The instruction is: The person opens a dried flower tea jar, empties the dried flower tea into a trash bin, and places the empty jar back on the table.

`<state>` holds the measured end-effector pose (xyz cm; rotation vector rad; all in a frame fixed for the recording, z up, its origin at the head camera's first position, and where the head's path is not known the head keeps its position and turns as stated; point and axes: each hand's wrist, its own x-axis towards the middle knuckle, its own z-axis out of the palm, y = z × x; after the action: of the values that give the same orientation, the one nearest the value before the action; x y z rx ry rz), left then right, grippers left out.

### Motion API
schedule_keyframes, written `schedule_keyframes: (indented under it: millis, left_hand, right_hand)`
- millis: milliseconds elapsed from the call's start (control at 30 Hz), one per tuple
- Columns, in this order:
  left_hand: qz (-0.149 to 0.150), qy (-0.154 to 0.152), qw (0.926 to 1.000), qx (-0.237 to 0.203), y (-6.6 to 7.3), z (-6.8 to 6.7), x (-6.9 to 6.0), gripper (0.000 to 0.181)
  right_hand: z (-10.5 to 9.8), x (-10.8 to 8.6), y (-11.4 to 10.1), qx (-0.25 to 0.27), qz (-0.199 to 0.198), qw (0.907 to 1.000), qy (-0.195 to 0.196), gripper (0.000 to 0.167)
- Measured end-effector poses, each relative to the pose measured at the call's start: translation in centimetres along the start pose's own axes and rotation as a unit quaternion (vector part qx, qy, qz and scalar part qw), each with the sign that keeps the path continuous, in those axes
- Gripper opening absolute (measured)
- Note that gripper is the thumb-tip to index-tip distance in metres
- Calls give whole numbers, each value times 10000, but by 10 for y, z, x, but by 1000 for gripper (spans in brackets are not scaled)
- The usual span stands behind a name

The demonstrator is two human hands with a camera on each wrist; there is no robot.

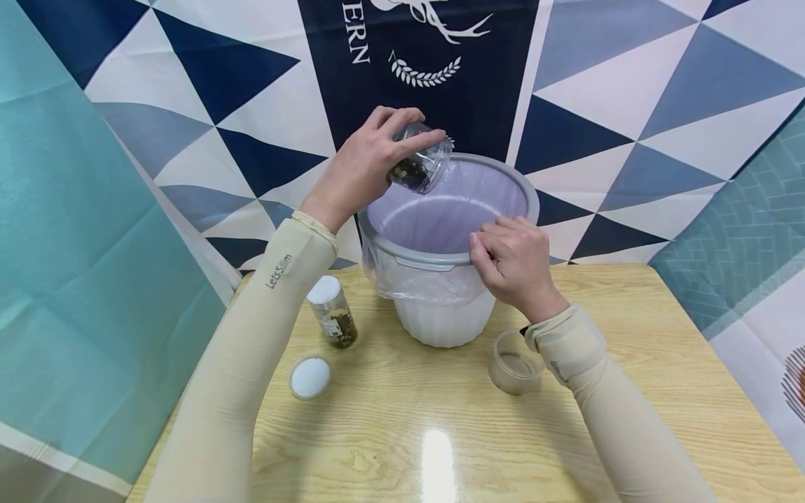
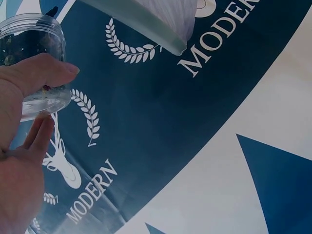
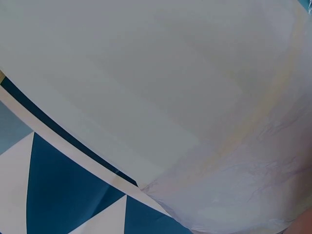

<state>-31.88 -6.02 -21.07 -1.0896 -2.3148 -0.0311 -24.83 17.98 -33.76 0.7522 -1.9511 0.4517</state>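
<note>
Wood surface [image 1: 377,433]: your left hand [image 1: 371,154] grips the uncapped jar [image 1: 434,168], tipped at the bin [image 1: 443,321]'s eleven o'clock, contents still inside; your right hand [image 1: 516,262] grips its rim at four. Capped jar [image 1: 333,314], eight o'clock, seems untouched.

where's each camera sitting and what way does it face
Head: on the head, facing forward and down at table and bin; left hand, right hand, sleeves show.
Left wrist: on that wrist, facing the patterned backdrop; left hand shows, holding a jar.
Right wrist: on that wrist, close on the bin's wall; a sliver of skin shows.
Head and left wrist share the jar.
</note>
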Motion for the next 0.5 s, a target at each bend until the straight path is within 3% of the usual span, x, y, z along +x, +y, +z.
schedule_keyframes:
  millis: [500]
  left_hand:
    - [202,-187,9990,340,3,-4,10,73]
  right_hand:
    - [0,1,0,-25,6,10000,-23,50]
